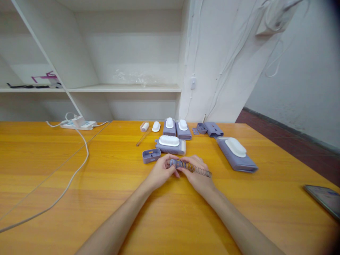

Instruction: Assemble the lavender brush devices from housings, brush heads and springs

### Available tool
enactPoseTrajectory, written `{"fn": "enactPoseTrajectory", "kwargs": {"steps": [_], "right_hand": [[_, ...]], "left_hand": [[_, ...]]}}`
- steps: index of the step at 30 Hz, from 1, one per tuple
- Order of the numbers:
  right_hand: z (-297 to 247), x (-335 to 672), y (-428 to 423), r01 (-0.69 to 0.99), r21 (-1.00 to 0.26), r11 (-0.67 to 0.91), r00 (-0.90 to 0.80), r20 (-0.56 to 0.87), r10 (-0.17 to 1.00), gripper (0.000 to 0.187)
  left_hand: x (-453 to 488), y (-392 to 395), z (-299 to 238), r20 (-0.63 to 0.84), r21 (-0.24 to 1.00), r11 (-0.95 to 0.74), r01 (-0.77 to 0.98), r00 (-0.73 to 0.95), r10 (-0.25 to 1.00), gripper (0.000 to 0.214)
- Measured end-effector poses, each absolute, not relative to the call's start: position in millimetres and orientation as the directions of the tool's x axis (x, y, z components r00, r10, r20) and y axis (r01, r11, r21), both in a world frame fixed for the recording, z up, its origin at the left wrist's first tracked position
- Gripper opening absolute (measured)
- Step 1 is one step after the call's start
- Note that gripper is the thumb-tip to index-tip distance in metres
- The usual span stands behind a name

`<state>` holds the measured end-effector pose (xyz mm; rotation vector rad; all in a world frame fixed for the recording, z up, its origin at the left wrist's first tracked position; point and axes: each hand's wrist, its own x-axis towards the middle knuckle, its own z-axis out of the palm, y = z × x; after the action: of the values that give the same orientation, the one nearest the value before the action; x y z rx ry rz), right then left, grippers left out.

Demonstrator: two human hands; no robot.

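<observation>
Between my hands lies a metal coil spring (204, 171) with a small grey-purple plastic part (173, 163) at its left end. My left hand (160, 172) is closed, pinching that plastic part with thumb and fingers. My right hand (198, 179) grips the spring near the part, and the coil's free end runs over the hand to the right. Just beyond my left hand is an open grey-purple oval cup (151, 155). Behind both hands, a grey-purple case (177, 147) lies flat with a white bristled oval piece (169, 140) on top.
Farther back stand two cases (166, 131) with white tops, a white oval piece (156, 126) and another spring (143, 137). To the right are an opened case (214, 130) and a larger case (240, 161). A phone (325, 200) lies far right; a cable (79, 166) crosses the left.
</observation>
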<state>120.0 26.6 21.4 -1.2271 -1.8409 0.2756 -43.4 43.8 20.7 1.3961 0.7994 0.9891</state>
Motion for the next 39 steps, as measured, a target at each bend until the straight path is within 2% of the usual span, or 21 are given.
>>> {"fn": "enactPoseTrajectory", "kwargs": {"steps": [5, 11, 16, 22, 24, 28, 33, 39], "right_hand": [[21.1, 119.3, 27.4, 0.634, -0.587, 0.504, -0.139, 0.555, 0.820, 0.016], [19.4, 119.3, 29.4, 0.612, -0.577, 0.542, -0.191, 0.557, 0.808, 0.035], [23.1, 118.0, 27.1, 0.615, -0.597, 0.515, -0.195, 0.517, 0.833, 0.022], [22.7, 117.1, 25.3, 0.580, -0.597, 0.554, -0.173, 0.574, 0.800, 0.033], [21.9, 117.4, 25.2, 0.564, -0.608, 0.559, -0.160, 0.584, 0.796, 0.030], [21.7, 119.1, 26.0, 0.543, -0.649, 0.532, -0.154, 0.546, 0.823, 0.021], [20.7, 122.7, 27.1, 0.554, -0.666, 0.499, -0.151, 0.509, 0.847, 0.023], [19.4, 121.8, 26.3, 0.576, -0.673, 0.464, -0.126, 0.488, 0.864, 0.025]], "left_hand": [[-44.3, 43.4, 23.5, 0.098, 0.994, -0.072, -0.076, 0.429, 0.898, 0.028], [-44.1, 44.3, 21.6, 0.118, 0.992, -0.087, -0.092, 0.419, 0.900, 0.028], [-44.6, 43.6, 22.1, 0.114, 0.993, -0.087, -0.083, 0.409, 0.905, 0.023], [-43.3, 44.3, 22.8, 0.085, 0.993, -0.048, -0.107, 0.379, 0.922, 0.029], [-43.8, 44.6, 24.3, 0.077, 0.994, -0.039, -0.105, 0.387, 0.919, 0.032], [-47.9, 44.8, 29.5, 0.072, 0.996, -0.042, -0.079, 0.442, 0.894, 0.035], [-52.7, 43.9, 33.6, 0.091, 0.996, -0.067, -0.066, 0.506, 0.858, 0.039], [-51.2, 43.4, 33.1, 0.078, 0.996, -0.045, -0.077, 0.491, 0.868, 0.038]]}}
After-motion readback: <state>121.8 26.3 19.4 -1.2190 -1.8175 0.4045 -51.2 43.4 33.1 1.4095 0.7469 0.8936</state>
